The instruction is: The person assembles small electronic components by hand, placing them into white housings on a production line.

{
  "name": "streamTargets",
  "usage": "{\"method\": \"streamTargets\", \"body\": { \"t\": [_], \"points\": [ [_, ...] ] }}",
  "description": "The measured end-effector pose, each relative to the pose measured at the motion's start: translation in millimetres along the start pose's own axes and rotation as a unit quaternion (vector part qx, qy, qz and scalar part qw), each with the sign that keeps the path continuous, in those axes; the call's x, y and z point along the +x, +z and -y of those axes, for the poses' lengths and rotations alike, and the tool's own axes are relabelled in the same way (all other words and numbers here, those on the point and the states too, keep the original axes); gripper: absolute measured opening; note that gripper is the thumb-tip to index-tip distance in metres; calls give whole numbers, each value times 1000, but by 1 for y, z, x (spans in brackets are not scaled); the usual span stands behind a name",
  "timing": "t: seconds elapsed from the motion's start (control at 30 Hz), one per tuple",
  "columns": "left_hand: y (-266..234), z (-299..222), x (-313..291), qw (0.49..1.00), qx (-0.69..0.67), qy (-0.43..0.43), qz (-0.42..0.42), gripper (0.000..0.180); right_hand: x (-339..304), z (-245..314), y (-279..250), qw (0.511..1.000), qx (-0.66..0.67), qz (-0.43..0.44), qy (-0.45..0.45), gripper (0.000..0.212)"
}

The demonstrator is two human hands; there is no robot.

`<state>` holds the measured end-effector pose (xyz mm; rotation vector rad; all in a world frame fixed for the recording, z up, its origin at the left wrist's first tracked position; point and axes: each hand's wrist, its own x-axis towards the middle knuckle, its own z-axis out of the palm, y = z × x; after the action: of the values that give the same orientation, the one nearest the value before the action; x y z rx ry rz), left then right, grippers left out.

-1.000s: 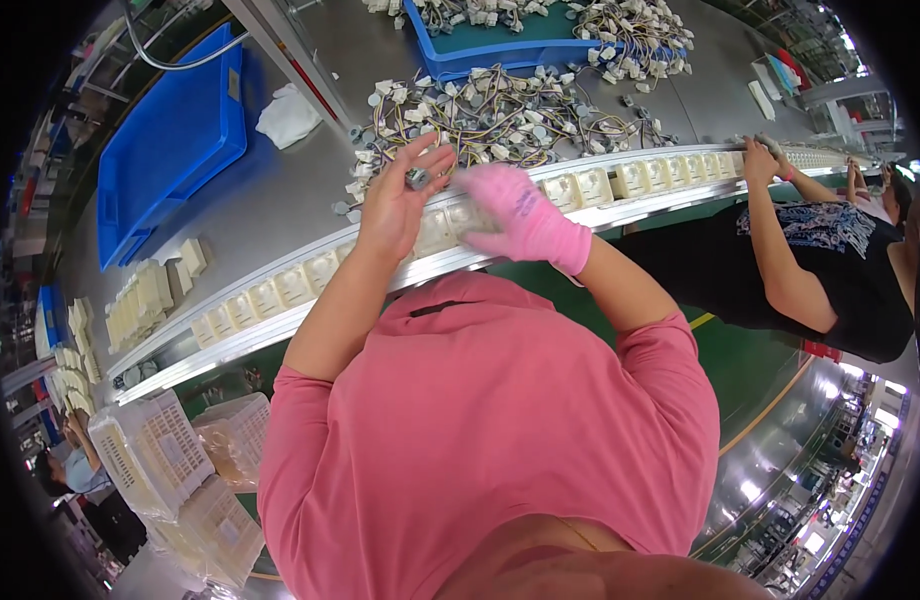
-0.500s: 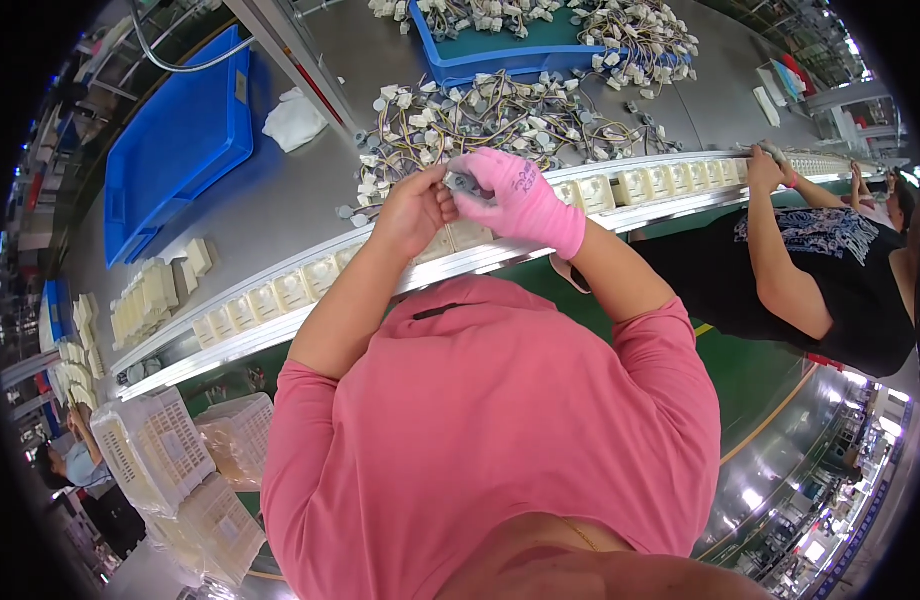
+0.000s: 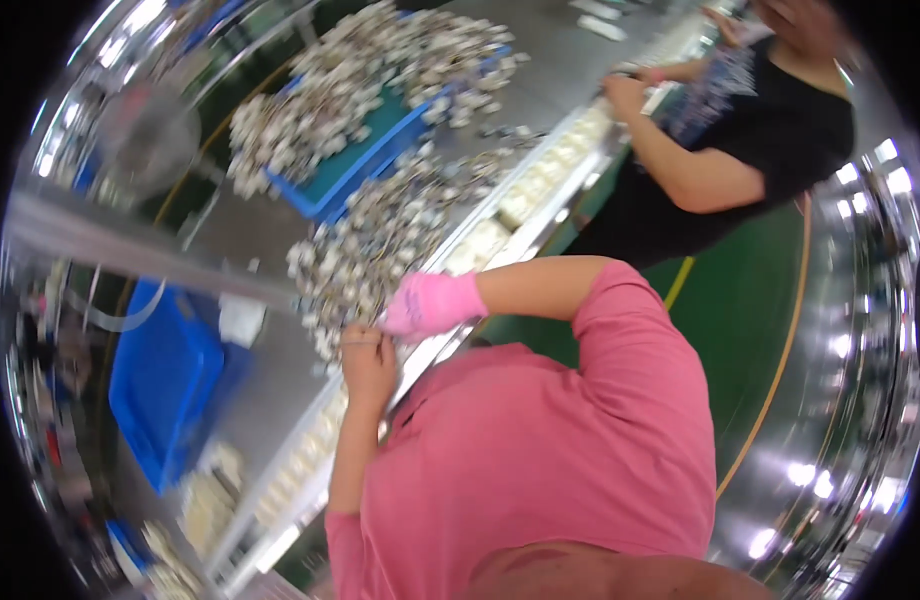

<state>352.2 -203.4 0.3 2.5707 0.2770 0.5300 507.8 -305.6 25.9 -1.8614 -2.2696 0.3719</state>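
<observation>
Over the near edge of the workbench, my bare left hand (image 3: 368, 362) has its fingers curled. My right hand (image 3: 435, 304), in a pink glove, is closed right beside it, and the fingertips of both meet. Whatever lies between them is hidden and smeared by motion. Just beyond my hands spreads a loose pile of small white and grey connectors with wires (image 3: 365, 255). A metal-edged track with a row of cream square housings (image 3: 548, 172) runs beneath my hands, slanting from lower left to upper right.
A blue tray (image 3: 325, 208) heaped with wired connectors stands behind the pile. To the left are another blue tray (image 3: 165, 385), a white cloth (image 3: 242, 320), a metal post (image 3: 140, 245) and cream parts (image 3: 212, 500). A co-worker in black (image 3: 725, 165) works farther along the track.
The whole view has swung round, so the track now slants steeply and the picture is blurred. My hands stay together at the track; the grey thing seen at my gloved fingers is now hidden.
</observation>
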Motion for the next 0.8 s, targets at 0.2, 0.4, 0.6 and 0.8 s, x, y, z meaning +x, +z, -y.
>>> {"method": "streamTargets", "body": {
  "t": [0.2, 0.4, 0.6, 0.8],
  "points": [
    [11, -7, -6, 998, 45, -19, 27, 14, -16, -1, 26, 974, -67, -197, -87, 27],
    [16, -12, -8, 999, 16, -27, -26, 13, -22, 11, 42, 966, -18, -256, -34, 24],
    [18, -4, -10, 998, 44, -22, -27, 14, -21, 22, 35, 978, 63, -196, 36, 20],
    [17, -11, -7, 997, 58, -46, -5, 16, -19, 30, 48, 969, 49, -216, 112, 17]
  ]
}}
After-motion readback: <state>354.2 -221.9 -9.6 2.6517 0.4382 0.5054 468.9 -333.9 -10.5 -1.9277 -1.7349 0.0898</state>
